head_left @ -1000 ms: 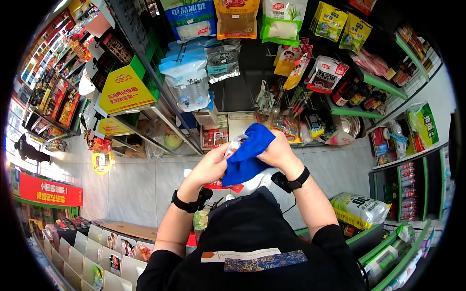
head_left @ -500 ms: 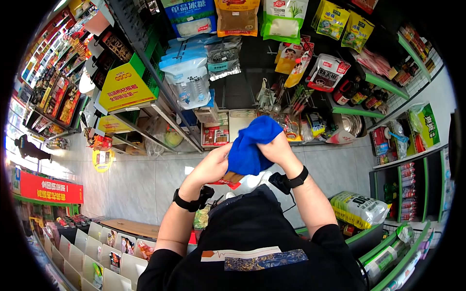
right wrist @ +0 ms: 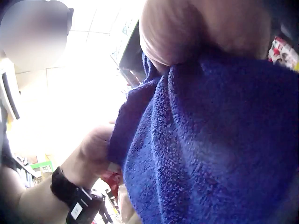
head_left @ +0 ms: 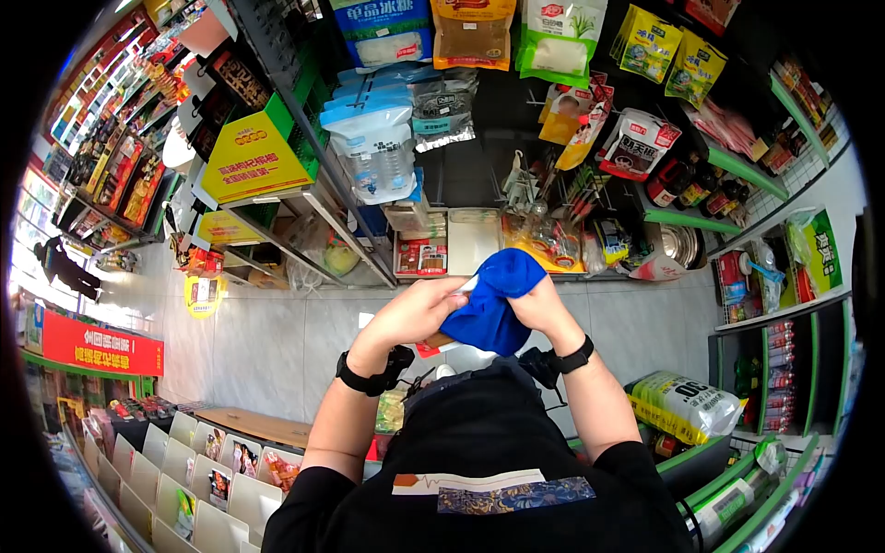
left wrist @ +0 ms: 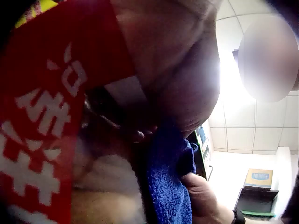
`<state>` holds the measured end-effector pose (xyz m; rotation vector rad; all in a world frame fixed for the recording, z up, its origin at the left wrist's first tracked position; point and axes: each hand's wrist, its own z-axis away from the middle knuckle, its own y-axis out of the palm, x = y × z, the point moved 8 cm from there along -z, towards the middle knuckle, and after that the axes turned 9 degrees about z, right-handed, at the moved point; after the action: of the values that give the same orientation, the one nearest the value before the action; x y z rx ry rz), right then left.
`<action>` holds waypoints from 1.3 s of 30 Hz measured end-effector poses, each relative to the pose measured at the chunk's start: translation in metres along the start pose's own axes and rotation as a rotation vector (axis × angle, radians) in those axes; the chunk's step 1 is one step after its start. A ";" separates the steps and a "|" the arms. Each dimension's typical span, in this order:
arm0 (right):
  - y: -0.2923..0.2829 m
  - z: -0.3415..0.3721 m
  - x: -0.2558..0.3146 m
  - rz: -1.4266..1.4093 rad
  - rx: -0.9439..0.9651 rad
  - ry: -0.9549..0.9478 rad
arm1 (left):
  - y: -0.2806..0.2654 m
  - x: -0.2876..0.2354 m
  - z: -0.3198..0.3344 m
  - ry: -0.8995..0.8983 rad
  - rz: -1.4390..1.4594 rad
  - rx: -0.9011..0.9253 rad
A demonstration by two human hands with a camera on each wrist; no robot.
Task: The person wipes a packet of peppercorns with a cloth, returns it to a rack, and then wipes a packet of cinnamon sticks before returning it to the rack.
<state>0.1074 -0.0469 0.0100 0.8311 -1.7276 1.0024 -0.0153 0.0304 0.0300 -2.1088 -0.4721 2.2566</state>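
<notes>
A blue cloth (head_left: 493,309) is bunched between both hands in front of the body. My left hand (head_left: 415,311) holds a package, whose red face with white characters (left wrist: 42,121) fills the left of the left wrist view. Brown contents show through its clear part. The cloth lies against the package's edge. My right hand (head_left: 542,306) grips the cloth, which hangs in folds below the fingers in the right wrist view (right wrist: 187,140). Much of the package is hidden by the cloth and the left hand.
Ahead stands a shelf with hanging bags, among them a light blue one (head_left: 371,152), and a white tray (head_left: 473,247) low down. A yellow display box (head_left: 253,157) is at the left. White compartments (head_left: 253,505) are lower left; a large bag (head_left: 684,405) lies at the right.
The right hand and the cloth have shifted slightly over the package, and the cloth's folds look different. The left hand still holds the package. The shelves appear a little further right.
</notes>
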 end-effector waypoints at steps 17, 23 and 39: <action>0.005 0.015 0.013 0.281 -0.009 -0.091 | -0.004 0.014 0.020 -0.109 0.135 -0.112; -0.006 0.025 -0.012 0.140 0.043 0.090 | -0.016 0.022 0.023 -0.080 0.270 -0.239; -0.111 0.017 -0.045 0.092 0.052 -0.006 | 0.049 0.012 -0.054 -0.154 0.298 -0.437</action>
<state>0.2115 -0.1062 -0.0069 0.7938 -1.7649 1.1114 0.0461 -0.0021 0.0043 -2.3406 -0.7657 2.7040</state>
